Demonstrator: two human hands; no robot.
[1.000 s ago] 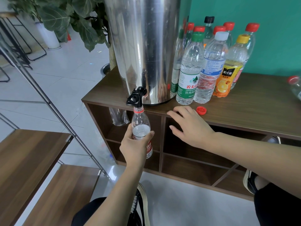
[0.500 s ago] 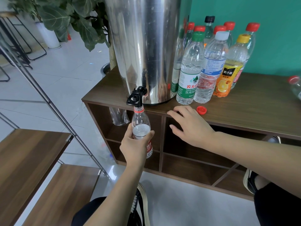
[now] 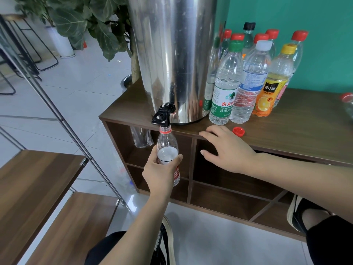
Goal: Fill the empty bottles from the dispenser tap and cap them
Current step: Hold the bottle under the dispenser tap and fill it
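While we crouched before the cabinet, the head view showed our left hand (image 3: 159, 172) wrapped round the body of a clear bottle (image 3: 168, 153), fingers (image 3: 176, 159) and thumb curled about it just above its red label. We held the bottle upright with its open neck right under the black tap (image 3: 162, 116) of the steel dispenser (image 3: 172, 58), in front of the cabinet's open shelves. Water had filled it to about the shoulder; we could not tell whether any was running from the tap.

Our right hand (image 3: 230, 150) lay palm down on the front edge of the worktop (image 3: 298, 131), its fingers straight and a little spread, holding nothing, the thumb hanging over the edge. A loose red cap (image 3: 238, 131) sat on the worktop just beside those fingertips, apart from them.

Beside the dispenser, to its right, stood a cluster of capped bottles (image 3: 254, 73) against the teal wall: a green-capped one (image 3: 225, 85) and a white-capped one (image 3: 248, 83) at the front, an orange juice bottle (image 3: 273, 87) with a yellow cap next to them, and several red-capped ones and a black-capped one behind. Another red-capped bottle (image 3: 346, 106) showed partly at the right edge. A leafy plant (image 3: 89, 25) rose behind the dispenser's left side
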